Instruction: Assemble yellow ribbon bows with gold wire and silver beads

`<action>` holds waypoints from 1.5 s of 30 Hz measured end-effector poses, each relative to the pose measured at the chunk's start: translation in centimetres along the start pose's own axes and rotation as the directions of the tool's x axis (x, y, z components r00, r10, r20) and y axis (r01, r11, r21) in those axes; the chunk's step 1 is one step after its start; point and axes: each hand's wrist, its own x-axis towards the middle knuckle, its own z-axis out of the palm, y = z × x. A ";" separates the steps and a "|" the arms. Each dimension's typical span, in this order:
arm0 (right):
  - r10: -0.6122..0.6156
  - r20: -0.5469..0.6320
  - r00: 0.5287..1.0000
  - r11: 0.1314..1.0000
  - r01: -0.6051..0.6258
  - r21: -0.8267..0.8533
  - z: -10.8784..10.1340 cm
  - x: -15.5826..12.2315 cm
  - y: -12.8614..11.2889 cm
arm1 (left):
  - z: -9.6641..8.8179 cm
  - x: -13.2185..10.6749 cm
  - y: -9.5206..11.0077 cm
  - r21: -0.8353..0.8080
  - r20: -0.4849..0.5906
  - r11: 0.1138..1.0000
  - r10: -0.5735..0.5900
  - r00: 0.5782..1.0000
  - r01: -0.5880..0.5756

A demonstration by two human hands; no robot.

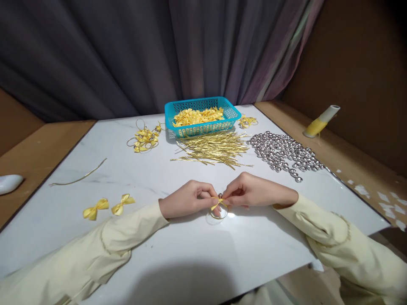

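Observation:
My left hand [187, 198] and my right hand [251, 190] meet near the middle of the white table [197, 250]. Both pinch a small yellow ribbon bow [218, 203] with a silver bell on it and a gold wire loop hanging below. The fingers of each hand are closed on that piece from opposite sides. Two finished-looking yellow bows [108, 206] lie to the left of my left arm.
A blue basket [232, 111] of yellow bows stands at the back. In front of it lies a pile of gold wire ties [213, 148]. Silver bells [282, 153] are heaped at the right. Assembled bows [145, 139] sit back left, a gold strand [79, 178] further left, a ribbon spool [319, 123] far right.

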 end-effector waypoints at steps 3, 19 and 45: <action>-0.001 -0.007 1.000 0.999 0.001 -0.037 0.0 0.0 -0.1 | -0.1 0.0 0.0 -0.027 0.005 1.000 -0.005 1.000 0.005; -0.112 -0.083 0.990 0.966 0.128 0.223 -2.2 -2.9 -1.9 | 0.1 0.0 0.2 -0.100 -0.075 0.995 -0.034 0.997 0.026; -0.023 -0.196 0.980 1.000 0.019 -0.020 -0.5 -1.1 -1.2 | 0.3 0.3 0.9 -0.133 -0.075 0.991 -0.023 0.997 0.013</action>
